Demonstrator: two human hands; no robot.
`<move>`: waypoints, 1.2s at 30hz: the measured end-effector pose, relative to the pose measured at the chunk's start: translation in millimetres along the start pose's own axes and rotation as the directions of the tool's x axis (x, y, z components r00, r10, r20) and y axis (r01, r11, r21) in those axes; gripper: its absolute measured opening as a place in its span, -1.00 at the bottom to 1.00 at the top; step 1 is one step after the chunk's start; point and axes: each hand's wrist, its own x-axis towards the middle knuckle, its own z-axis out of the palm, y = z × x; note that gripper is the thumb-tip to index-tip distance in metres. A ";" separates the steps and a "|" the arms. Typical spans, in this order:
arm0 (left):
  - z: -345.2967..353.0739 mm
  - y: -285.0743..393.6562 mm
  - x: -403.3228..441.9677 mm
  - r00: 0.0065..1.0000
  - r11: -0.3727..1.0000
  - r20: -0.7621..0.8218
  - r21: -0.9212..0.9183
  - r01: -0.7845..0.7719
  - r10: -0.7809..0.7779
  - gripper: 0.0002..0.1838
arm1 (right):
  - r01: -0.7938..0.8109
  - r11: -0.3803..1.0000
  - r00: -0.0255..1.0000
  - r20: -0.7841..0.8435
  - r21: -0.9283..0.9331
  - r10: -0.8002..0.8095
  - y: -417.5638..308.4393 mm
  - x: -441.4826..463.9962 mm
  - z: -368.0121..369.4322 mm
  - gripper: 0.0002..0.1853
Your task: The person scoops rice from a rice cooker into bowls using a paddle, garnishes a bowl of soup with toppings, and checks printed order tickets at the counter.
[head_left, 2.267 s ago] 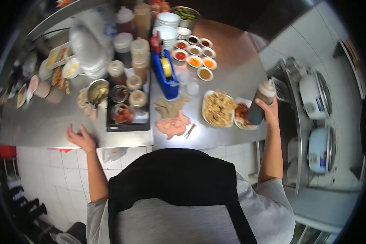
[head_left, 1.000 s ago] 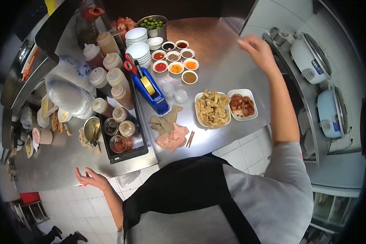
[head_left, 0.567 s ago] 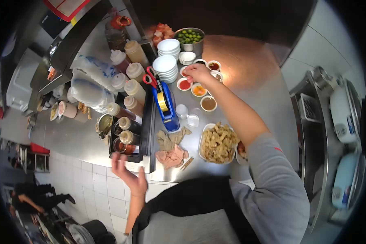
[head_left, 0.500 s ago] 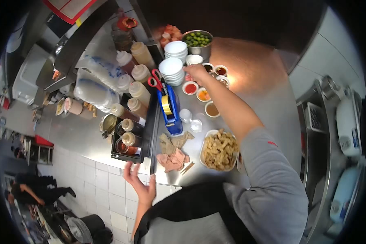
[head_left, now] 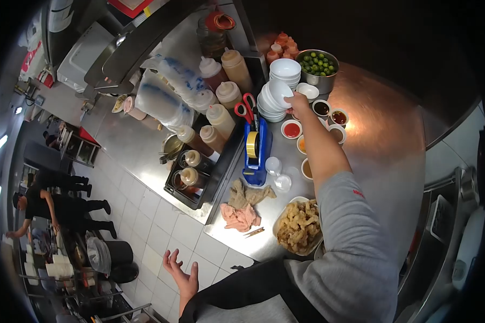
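Note:
My right hand point(head_left: 299, 103) reaches across the steel counter and pinches the rim of a small white bowl point(head_left: 280, 93). That bowl is tilted above a stack of similar white bowls point(head_left: 270, 112); whether another one comes up with it I cannot tell. A second bowl stack point(head_left: 285, 69) stands just behind. Close to this hand are a dish of red sauce point(head_left: 292, 129) and a dish of dark sauce point(head_left: 321, 108). My left hand point(head_left: 184, 273) hangs in the air off the counter's near edge, fingers spread, holding nothing.
A blue tape dispenser point(head_left: 255, 161) and red-handled scissors point(head_left: 247, 110) stand beside the squeeze bottles point(head_left: 221, 119). Nearer are cloths point(head_left: 240, 216), a clothespin point(head_left: 254, 232) and a bowl of fried food point(head_left: 298, 226). A pot of green citrus point(head_left: 318, 65) sits behind. Co-workers point(head_left: 62, 202) stand far left.
My right hand has taken hold of a white bowl and tipped it up from the front stack. The camera view has shifted, and my left hand stays empty.

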 end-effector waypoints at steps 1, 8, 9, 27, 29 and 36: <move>-0.8 4.0 1.5 1.000 1.000 -0.002 0.008 -0.019 0.020 -0.28 | -0.001 0.998 0.999 0.034 0.061 -0.001 1.0 -2.0 -1.8 -0.64; -10.0 19.3 -1.5 0.998 0.998 -0.038 -0.020 -0.057 0.056 -0.26 | 0.006 0.964 0.980 0.190 0.264 -0.058 1.4 -14.3 -18.2 -0.61; -9.5 22.9 0.1 0.997 0.993 -0.021 -0.093 -0.072 0.070 -0.24 | 0.022 0.954 0.975 0.205 0.298 -0.087 -2.1 -21.5 -21.3 -0.62; 97.9 242.0 -66.3 0.178 0.603 0.776 -0.592 0.534 0.604 -0.21 | 0.366 0.179 0.817 0.223 -0.913 -0.532 -84.3 -574.6 -123.9 -0.68; 134.6 250.5 -107.0 0.065 0.657 0.820 -0.500 0.564 0.569 -0.26 | 0.201 0.116 0.882 0.128 -0.973 -0.453 -74.7 -615.9 -162.1 -0.68; 231.7 340.0 -306.7 -0.372 0.824 0.810 -0.221 0.521 0.453 -0.35 | 0.109 0.378 0.840 -0.119 -0.919 -0.529 -82.4 -777.8 -349.3 -0.70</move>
